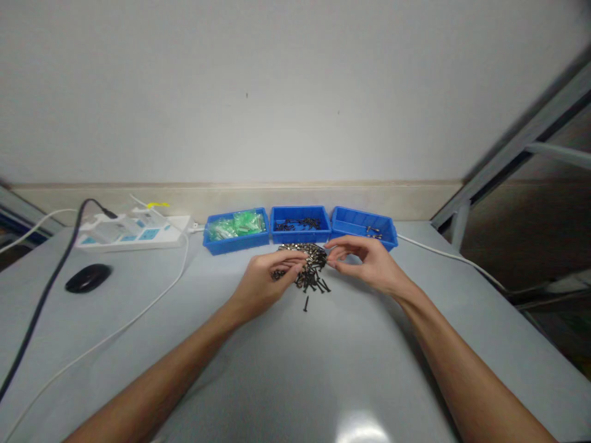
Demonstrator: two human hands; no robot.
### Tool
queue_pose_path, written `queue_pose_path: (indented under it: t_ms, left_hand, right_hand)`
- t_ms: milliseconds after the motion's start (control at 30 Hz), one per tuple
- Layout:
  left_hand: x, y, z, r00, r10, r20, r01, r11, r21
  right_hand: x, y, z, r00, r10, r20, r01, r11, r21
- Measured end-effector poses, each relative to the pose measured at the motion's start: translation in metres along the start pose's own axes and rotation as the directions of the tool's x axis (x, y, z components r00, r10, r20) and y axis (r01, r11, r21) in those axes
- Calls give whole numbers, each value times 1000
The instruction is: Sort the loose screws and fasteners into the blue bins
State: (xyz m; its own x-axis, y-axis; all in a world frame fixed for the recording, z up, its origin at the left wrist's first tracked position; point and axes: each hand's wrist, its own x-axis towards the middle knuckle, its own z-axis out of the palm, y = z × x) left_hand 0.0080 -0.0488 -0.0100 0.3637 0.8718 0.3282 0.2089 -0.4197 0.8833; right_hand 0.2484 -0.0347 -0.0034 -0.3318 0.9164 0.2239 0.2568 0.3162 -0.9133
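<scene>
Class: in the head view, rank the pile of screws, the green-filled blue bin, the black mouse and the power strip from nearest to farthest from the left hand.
1. Pile of screws, touching the left hand
2. Green-filled blue bin, behind, at the wall side
3. and 4. Black mouse and power strip, far left: too close to call

Plenty of bare counter point(323, 369) is left open in front, so the near side can be crossed freely. Further back the way is blocked by a screw pile point(307, 267) and, just behind it, three blue bins point(300, 224) lined up near the wall. The left side is cluttered by a mouse point(87, 278), a power strip point(133, 232) and trailing cables point(115, 332); a white cable point(452, 258) is run along the right.
</scene>
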Motion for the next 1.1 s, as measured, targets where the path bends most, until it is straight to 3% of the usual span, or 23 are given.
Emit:
queue_pose_path:
  t_ms: [167, 433, 600, 700, 800, 900, 1000, 1100]
  left_hand:
    - [0, 0, 7, 999, 18, 28, -16, 999, -47]
    - [2, 1, 5, 999, 43, 15, -44, 997, 68]
    - [2, 1, 5, 998, -52, 45, 53, 998, -28]
    - [12, -3, 0, 987, -154, -53, 148, 984, -104]
    - [32, -9, -8, 952, -197, -234, 150, 967, -207]
    - [51, -14, -16, 925, -196, -325, 96, 949, -299]
    - [58, -16, -19, 931, -192, -311, 75, 933, -351]
    - [51, -16, -17, 954, -187, -235, 106, 942, -319]
  right_hand:
    - [0, -10, 15, 999, 25, 43, -29, 995, 97]
    - [-2, -14, 22, 994, 70, 89, -78, 993, 86]
    - [-1, -13, 24, 997, 37, 67, -42, 996, 75]
    - [-1, -12, 21, 1000, -19, 4, 19, 999, 31]
    - [-3, -14, 19, 989, -34, 144, 47, 995, -86]
    - [-7, -20, 24, 944, -21, 330, 104, 966, -236]
    - [-10, -25, 33, 908, -43, 418, 183, 936, -302]
    - [-11, -26, 39, 893, -70, 445, 226, 924, -308]
